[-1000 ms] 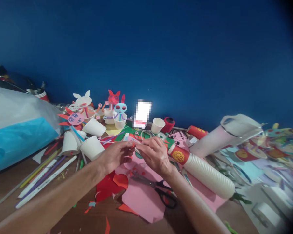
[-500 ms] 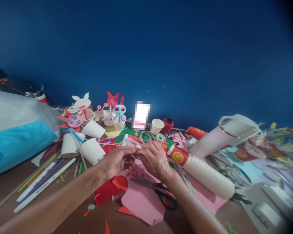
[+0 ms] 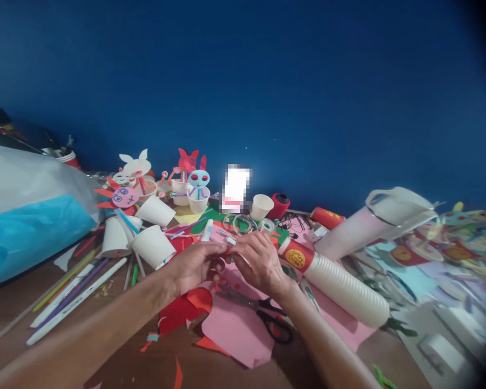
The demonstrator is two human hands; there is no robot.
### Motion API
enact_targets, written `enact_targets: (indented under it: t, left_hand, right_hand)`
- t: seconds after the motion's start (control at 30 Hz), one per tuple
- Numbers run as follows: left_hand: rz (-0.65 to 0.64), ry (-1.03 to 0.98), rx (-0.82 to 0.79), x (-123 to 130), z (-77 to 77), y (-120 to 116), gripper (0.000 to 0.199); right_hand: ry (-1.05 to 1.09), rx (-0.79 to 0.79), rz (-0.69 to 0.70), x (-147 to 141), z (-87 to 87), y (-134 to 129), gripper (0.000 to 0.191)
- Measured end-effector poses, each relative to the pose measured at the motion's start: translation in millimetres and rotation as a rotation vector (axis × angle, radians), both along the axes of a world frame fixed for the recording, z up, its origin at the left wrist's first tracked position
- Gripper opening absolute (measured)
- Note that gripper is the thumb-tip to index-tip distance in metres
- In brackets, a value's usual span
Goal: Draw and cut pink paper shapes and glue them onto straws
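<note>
Over the middle of the desk my left hand (image 3: 200, 266) and my right hand (image 3: 259, 263) meet, their fingers closed in pinches. A small red piece (image 3: 228, 250) shows between the fingertips; the fingers hide most of it, and its material is unclear. Below the hands lie black-handled scissors (image 3: 277, 324), partly over a cut sheet of pink paper (image 3: 237, 335). Scraps of red paper (image 3: 178, 316) are beside it, under my left wrist. A glue stick (image 3: 207, 230) and a roll of clear tape (image 3: 245, 224) lie just beyond the fingers.
Paper-cup figures (image 3: 198, 189) and tipped white paper cups (image 3: 153, 246) stand at the back left. Pens (image 3: 75, 302) lie at left by a blue-and-white bag (image 3: 36, 216). At right are a long stack of paper cups (image 3: 344, 289) and a tilted white tumbler (image 3: 360, 227).
The view has shifted slightly. Both hands stay together in nearly the same pinch, with the red piece still between the fingertips. Nothing on the desk has visibly moved.
</note>
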State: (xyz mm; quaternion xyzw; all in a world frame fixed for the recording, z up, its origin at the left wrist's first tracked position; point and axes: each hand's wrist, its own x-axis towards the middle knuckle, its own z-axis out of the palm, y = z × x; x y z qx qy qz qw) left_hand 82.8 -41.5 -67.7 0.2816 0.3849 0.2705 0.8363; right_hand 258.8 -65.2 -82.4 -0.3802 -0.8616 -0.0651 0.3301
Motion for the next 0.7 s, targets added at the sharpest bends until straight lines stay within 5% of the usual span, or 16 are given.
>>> enact_targets:
  t: [0.43,0.7]
  left_hand:
    - [-0.006,0.185,0.361,-7,6.3,8,0.026]
    - [0.019,0.368,0.619,-1,5.0,3,0.013]
  right_hand:
    - [0.416,-0.410,-0.072,-10,6.0,-4,0.014]
    - [0.591,-0.595,-0.099,-17,9.8,-7,0.011]
